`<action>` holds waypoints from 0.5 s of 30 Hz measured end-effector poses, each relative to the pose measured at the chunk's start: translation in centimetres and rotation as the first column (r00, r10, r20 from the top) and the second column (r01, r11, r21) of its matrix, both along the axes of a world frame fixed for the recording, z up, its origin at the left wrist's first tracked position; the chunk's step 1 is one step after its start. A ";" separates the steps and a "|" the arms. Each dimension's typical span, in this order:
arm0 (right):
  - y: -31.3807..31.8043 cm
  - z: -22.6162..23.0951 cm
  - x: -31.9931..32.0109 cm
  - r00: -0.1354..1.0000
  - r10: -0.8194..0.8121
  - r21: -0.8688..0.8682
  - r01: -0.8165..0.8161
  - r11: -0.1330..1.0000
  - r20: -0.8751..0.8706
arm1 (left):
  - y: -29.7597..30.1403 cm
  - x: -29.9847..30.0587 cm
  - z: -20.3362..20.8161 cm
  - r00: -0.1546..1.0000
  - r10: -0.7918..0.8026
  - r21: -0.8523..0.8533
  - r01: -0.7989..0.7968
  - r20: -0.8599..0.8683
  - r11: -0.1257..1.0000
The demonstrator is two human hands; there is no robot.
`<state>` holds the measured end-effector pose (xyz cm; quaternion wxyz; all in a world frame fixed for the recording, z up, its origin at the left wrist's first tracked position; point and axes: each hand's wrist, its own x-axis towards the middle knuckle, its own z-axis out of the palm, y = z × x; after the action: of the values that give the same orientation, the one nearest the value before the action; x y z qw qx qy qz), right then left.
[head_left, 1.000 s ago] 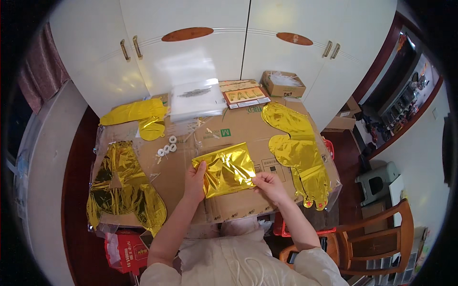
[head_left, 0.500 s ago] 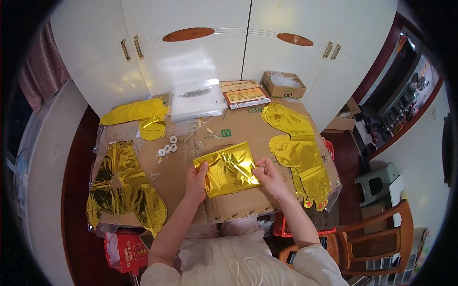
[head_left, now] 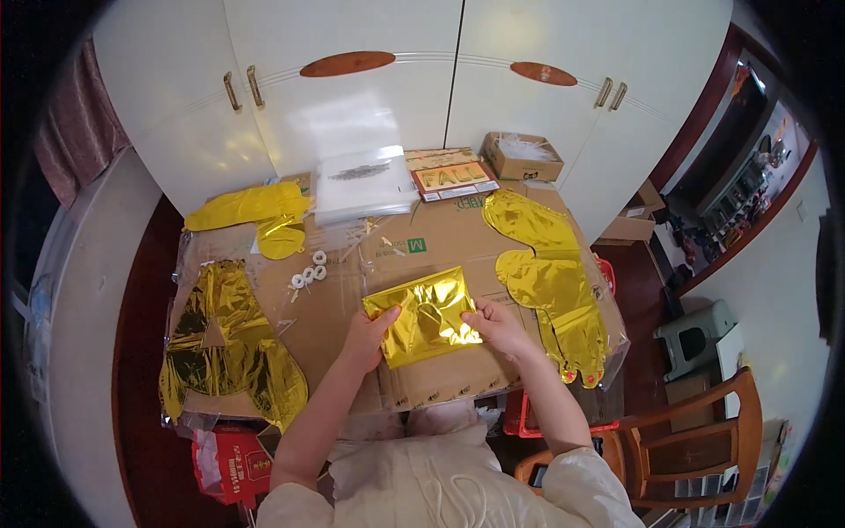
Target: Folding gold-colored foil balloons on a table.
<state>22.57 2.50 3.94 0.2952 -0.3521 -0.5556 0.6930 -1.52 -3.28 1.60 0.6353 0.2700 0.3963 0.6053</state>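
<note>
A folded gold foil balloon (head_left: 422, 319), flat and rectangular, is held above the cardboard-covered table (head_left: 339, 264). My left hand (head_left: 370, 336) grips its left edge, thumb on top. At its right edge my right hand (head_left: 495, 327) pinches it the same way; the fingers beneath are hidden. An unfolded gold foil letter balloon (head_left: 233, 339) lies on the left. Flat gold balloons (head_left: 554, 282) are spread along the right side, and a further gold balloon (head_left: 255, 214) rests at the far left.
Behind stand a stack of clear plastic bags (head_left: 365, 183), a printed card pack (head_left: 453, 179) and a small carton (head_left: 523, 157). White ribbon rolls (head_left: 310, 271) sit left of centre. A wooden chair (head_left: 695, 440) is at the right, a red bag (head_left: 233, 462) below the left edge.
Both hands have shifted slightly on the folded balloon, the left thumb moving further in over it. The balloon's upper surface looks flatter, and it sits a little lower.
</note>
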 end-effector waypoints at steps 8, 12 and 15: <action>2.6 -0.6 0.0 0.992 -0.056 0.316 0.018 0.949 0.113 | 1.4 -2.0 1.2 0.919 -0.086 0.140 0.150 -0.384 0.979; 1.7 1.6 0.5 0.845 -0.215 0.523 -0.087 0.848 0.489 | 1.5 -3.0 2.3 0.553 0.149 0.433 0.428 -0.820 0.793; 3.0 -1.9 2.0 0.759 -0.284 0.765 -0.404 0.502 0.587 | 0.0 -3.4 1.9 0.215 0.274 0.348 0.590 -0.937 0.729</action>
<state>24.56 5.51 2.07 0.1916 -0.3512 -0.9017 0.1638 -4.97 -3.32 3.49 0.1721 0.8285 0.4247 0.3219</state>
